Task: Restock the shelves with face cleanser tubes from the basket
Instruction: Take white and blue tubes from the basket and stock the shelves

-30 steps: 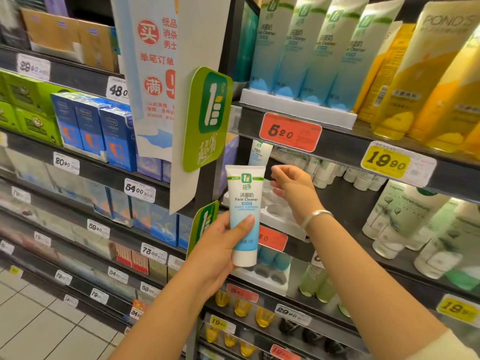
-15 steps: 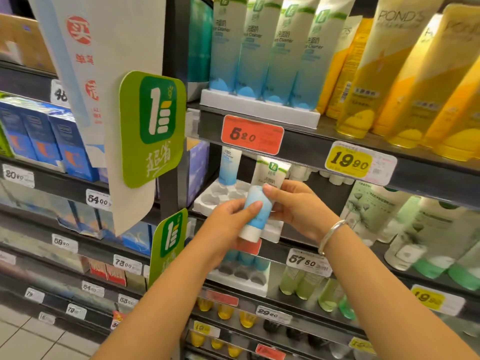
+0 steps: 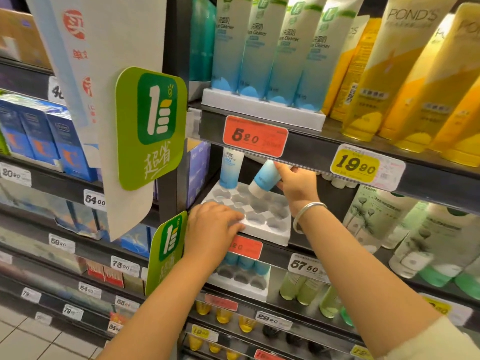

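Observation:
My right hand (image 3: 296, 183) grips a blue-and-white face cleanser tube (image 3: 265, 179), tilted with its white cap down over the white slotted tray (image 3: 270, 224) on the middle shelf. The tube's upper part is hidden behind the shelf edge. My left hand (image 3: 213, 227) rests with fingers flat on the tray's front left corner. Another tube of the same kind (image 3: 230, 168) stands upright in a back left slot of the tray. The basket is out of sight.
Above, a row of larger cleanser tubes (image 3: 270, 48) stands in a white tray beside yellow tubes (image 3: 405, 81). A green sign (image 3: 152, 128) juts out left of the tray. Green bottles (image 3: 415, 235) stand to the right. A second tray with tubes (image 3: 239, 279) sits one shelf down.
The tube passed from my left hand to my right, which moved it back and up over the tray. My left hand dropped onto the tray's front edge. The camera moved closer.

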{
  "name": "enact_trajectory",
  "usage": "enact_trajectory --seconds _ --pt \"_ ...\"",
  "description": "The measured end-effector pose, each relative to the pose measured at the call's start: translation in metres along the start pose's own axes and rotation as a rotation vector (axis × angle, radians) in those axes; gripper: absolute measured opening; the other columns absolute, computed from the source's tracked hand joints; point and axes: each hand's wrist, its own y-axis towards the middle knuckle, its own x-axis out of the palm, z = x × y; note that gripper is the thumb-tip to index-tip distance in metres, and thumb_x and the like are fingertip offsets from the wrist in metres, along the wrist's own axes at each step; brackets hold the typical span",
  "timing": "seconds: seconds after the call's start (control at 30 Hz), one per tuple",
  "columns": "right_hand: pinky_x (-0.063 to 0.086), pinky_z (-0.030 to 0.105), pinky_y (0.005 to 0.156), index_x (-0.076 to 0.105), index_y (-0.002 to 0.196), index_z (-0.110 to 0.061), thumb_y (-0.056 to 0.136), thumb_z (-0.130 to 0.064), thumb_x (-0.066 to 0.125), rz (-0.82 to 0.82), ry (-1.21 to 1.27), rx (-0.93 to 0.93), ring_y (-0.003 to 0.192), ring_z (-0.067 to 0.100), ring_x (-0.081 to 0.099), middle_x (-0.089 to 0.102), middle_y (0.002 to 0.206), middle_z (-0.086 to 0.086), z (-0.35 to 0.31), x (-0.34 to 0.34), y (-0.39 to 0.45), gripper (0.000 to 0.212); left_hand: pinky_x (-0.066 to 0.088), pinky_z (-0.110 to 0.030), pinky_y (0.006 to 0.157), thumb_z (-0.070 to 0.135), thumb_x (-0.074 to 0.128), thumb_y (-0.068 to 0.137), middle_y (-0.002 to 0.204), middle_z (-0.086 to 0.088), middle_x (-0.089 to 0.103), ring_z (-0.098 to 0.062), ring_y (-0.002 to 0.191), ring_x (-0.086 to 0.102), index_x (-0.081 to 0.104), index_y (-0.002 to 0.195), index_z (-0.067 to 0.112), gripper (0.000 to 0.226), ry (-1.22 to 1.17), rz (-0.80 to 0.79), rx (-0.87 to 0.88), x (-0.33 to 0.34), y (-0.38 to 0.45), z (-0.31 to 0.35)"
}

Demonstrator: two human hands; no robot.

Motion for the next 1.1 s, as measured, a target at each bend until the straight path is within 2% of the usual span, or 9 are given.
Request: enact_trajectory --seconds 0.1,0.23,0.3,0.37,0.43,0.53,0.73,0.87,1.1 --pt "0.053 0.043 0.084 0.06 0.096 0.01 0.085 -0.012 0.063 0.027 -0.002 -0.083 0.08 0.019 0.053 0.055 0.083 0.01 0.003 0.012 0.0 0.025 0.025 -0.028 0.091 0.043 0.059 0.085 0.109 0.012 0.066 -0.013 0.111 0.047 0.067 0.109 0.034 0.028 -0.028 -0.001 -0.003 0.004 -0.001 0.004" --pt "0.045 0.03 0.068 0.056 0.099 0.02 0.086 -0.015 0.063 -0.009 -0.052 -0.112 0.072 0.017 0.046 0.053 0.077 0.017 0.004 0.024 -0.001 0.038 0.019 -0.025 0.09 0.044 0.057 0.087 0.111 0.014 0.065 -0.012 0.113 0.043 0.067 0.111 0.034 0.028 -0.057 0.01 -0.015 0.006 -0.002 0.003" --pt "0.049 0.038 0.071 0.055 0.1 0.021 0.086 -0.016 0.063 -0.017 -0.069 -0.131 0.074 0.019 0.047 0.057 0.086 0.033 0.003 0.029 -0.002 0.041 0.019 -0.025 0.089 0.044 0.055 0.087 0.112 0.015 0.065 -0.012 0.113 0.042 0.066 0.112 0.035 0.029 -0.062 0.009 -0.017 0.007 -0.002 0.003" --pt "0.05 0.044 0.073 0.055 0.098 0.021 0.086 -0.018 0.064 -0.04 -0.105 -0.151 0.074 0.019 0.047 0.056 0.085 0.034 0.002 0.033 -0.002 0.042 0.017 -0.025 0.088 0.045 0.054 0.087 0.112 0.016 0.065 -0.011 0.112 0.042 0.065 0.112 0.035 0.029 -0.06 0.006 -0.015 0.007 -0.003 0.003" --pt "0.051 0.042 0.073 0.058 0.095 0.017 0.085 -0.02 0.065 -0.069 -0.148 -0.159 0.072 0.024 0.053 0.058 0.079 0.022 0.001 0.036 -0.002 0.039 0.017 -0.025 0.087 0.044 0.054 0.087 0.112 0.016 0.065 -0.012 0.112 0.042 0.065 0.112 0.035 0.029 -0.064 0.006 -0.016 0.008 -0.003 0.003" --pt "0.052 0.048 0.082 0.061 0.092 0.013 0.085 -0.022 0.065 -0.074 -0.223 -0.193 0.088 0.04 0.062 0.065 0.094 0.027 0.005 0.039 -0.003 0.036 0.016 -0.026 0.088 0.045 0.054 0.088 0.112 0.016 0.065 -0.012 0.112 0.042 0.065 0.112 0.035 0.029 -0.071 0.007 -0.013 0.007 -0.003 0.003" --pt "0.052 0.044 0.086 0.054 0.074 -0.016 0.085 -0.026 0.065 -0.079 -0.376 -0.218 0.086 0.025 0.062 0.065 0.092 0.009 0.012 0.04 0.001 0.018 0.012 -0.029 0.103 0.044 0.053 0.088 0.11 0.018 0.063 -0.006 0.114 0.044 0.066 0.107 0.036 0.024 -0.096 0.014 -0.024 0.004 -0.003 -0.003" --pt "0.048 0.043 0.092 0.06 0.1 -0.004 0.085 -0.028 0.064 -0.085 -0.447 -0.212 0.102 0.028 0.06 0.065 0.109 0.014 0.015 0.046 0.007 0.028 0.023 -0.027 0.095 0.041 0.054 0.089 0.111 0.017 0.063 -0.007 0.112 0.046 0.066 0.108 0.035 0.023 -0.131 -0.01 -0.015 0.003 -0.001 -0.007" --pt "0.046 0.039 0.096 0.054 0.116 -0.004 0.088 -0.023 0.061 -0.091 -0.421 -0.115 0.111 0.027 0.057 0.06 0.12 0.013 0.014 0.043 -0.003 0.036 0.024 -0.028 0.098 0.037 0.053 0.091 0.115 0.014 0.062 -0.01 0.114 0.046 0.064 0.111 0.033 0.023 -0.162 -0.057 0.002 -0.003 0.001 -0.008"
